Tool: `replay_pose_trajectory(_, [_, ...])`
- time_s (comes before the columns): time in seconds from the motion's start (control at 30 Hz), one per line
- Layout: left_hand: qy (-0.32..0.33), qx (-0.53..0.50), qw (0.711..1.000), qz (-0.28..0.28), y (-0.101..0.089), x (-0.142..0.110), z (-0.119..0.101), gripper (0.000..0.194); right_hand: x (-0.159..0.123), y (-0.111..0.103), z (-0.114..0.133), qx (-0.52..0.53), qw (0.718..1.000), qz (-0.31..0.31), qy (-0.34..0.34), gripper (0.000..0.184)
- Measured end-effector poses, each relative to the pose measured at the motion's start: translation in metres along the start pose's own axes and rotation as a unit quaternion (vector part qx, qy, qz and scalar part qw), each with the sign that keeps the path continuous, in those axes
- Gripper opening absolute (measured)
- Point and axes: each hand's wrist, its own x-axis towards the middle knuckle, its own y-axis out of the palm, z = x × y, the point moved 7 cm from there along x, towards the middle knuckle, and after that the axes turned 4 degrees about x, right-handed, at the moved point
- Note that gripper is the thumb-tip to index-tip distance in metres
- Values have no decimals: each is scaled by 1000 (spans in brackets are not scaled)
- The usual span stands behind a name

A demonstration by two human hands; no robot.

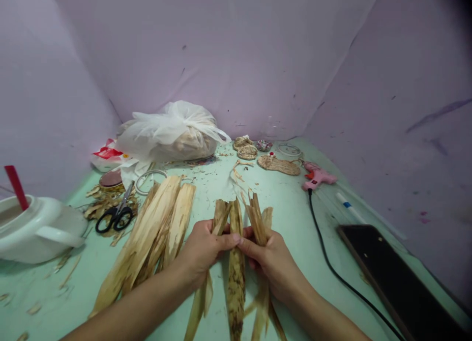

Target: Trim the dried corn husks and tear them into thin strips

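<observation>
Left hand (pixel 202 246) and right hand (pixel 272 262) close together, thumb tips meeting.
The bare left forearm (pixel 143 299) slants in from the lower left, the bare right forearm (pixel 320 306) from the lower right; the left thumb (pixel 225 241) points right, the right thumb (pixel 251 249) angles up and left, and both hands have their fingers curled inward, partly hidden, in a pinching grip.

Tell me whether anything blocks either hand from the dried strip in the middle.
Nothing visible does: the left hand and right hand are both at the middle strip, thumb tips meeting in front of it.
</observation>
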Motion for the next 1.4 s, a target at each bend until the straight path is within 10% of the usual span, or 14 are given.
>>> replay_pose_trajectory(0.7, [19,18,999,21,4,1,2,21,2,-2,9,-115,992,-21,-54,16])
replay_pose_trajectory(0.9, [64,117,991,-3,-8,0,-20,26,10,-15,7,95,995,-31,2,15])
replay_pose_trajectory(1.13, [55,118,988,-89,-25,2,-33,23,4,-35,42,333,937,73,76,13])
replay_pose_trajectory(1.27, [23,149,981,-121,-33,5,-33,19,-5,-51,70,338,930,144,2,11])
replay_pose_trajectory(1.4, [10,134,988,-72,-24,3,-24,21,-3,-39,49,201,975,83,30,14])
